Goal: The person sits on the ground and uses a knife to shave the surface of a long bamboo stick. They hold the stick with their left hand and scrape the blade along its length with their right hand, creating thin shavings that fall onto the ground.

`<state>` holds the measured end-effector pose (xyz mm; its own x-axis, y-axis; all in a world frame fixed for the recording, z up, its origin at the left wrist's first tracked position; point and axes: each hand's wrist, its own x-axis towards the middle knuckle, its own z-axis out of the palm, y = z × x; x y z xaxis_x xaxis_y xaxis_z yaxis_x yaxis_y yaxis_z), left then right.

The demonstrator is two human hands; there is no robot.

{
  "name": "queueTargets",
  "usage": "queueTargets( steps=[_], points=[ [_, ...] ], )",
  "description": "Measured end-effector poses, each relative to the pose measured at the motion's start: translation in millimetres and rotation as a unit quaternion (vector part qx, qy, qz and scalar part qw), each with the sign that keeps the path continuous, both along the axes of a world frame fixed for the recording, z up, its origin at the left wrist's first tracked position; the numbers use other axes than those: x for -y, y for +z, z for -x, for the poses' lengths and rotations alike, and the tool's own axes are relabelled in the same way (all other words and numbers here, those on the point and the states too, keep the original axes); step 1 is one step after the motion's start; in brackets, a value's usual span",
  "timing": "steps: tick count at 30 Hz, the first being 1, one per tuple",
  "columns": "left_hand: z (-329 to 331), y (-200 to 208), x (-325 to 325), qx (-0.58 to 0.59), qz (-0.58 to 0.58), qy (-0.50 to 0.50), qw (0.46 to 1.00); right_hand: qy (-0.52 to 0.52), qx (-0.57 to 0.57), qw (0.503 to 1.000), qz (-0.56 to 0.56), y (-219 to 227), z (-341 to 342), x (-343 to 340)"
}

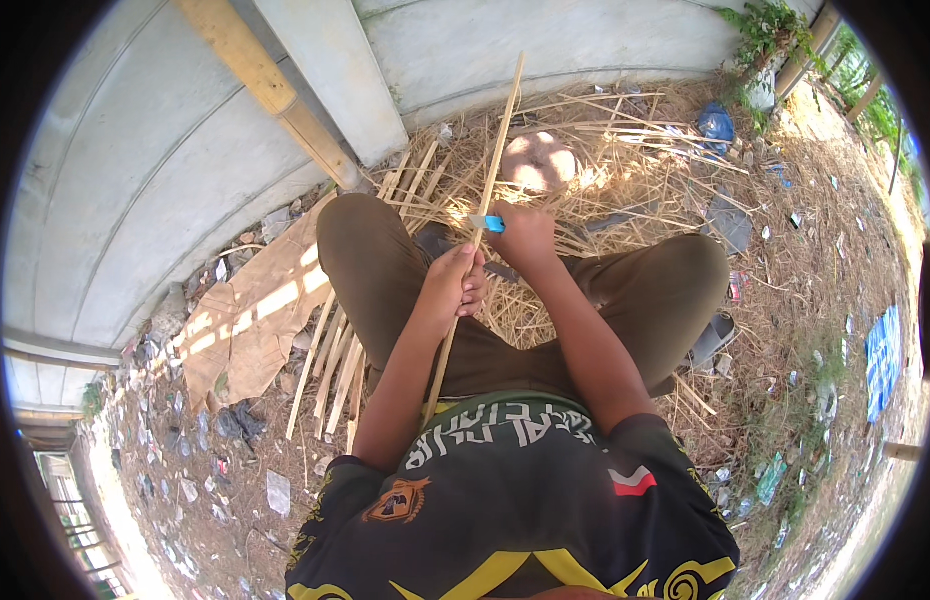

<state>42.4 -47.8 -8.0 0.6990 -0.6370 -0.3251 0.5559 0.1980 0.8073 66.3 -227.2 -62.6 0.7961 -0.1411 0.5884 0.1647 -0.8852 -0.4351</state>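
Observation:
A long, pale bamboo strip slants up and away from my lap, its near end close to my shirt. My left hand is wrapped round the strip between my knees. Just beyond it, my right hand is closed on a blue-handled cutter knife. The knife's blade lies across the strip and touches it a little above my left hand. Most of the knife's handle is hidden inside my right fist.
Several cut strips lie beside my left thigh. Shavings and thin sticks cover the ground ahead, around a round, sunlit block. A flattened brown sheet lies to the left, near a grey wall with a bamboo pole. Litter dots the ground.

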Motion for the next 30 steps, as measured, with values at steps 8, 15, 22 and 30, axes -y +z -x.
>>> queueTargets(
  steps=[8,15,22,30],
  points=[
    [1.8,2.4,-3.0,-0.055,0.08,-0.046,0.994,-0.06,-0.066,0.996,-0.023,2.6,0.9,1.1],
    [7.8,4.9,-6.3,-0.073,0.099,-0.082,0.989,-0.112,-0.027,0.992,-0.058,6.7,-8.8,9.7],
    [12.2,5.2,-3.9,-0.092,0.096,-0.088,0.987,-0.169,-0.051,0.983,-0.056,8.2,-13.8,15.9],
    [30.9,12.1,-3.1,-0.091,0.034,-0.101,0.99,-0.218,0.013,0.971,-0.093,8.7,-17.6,44.0]
  ],
)
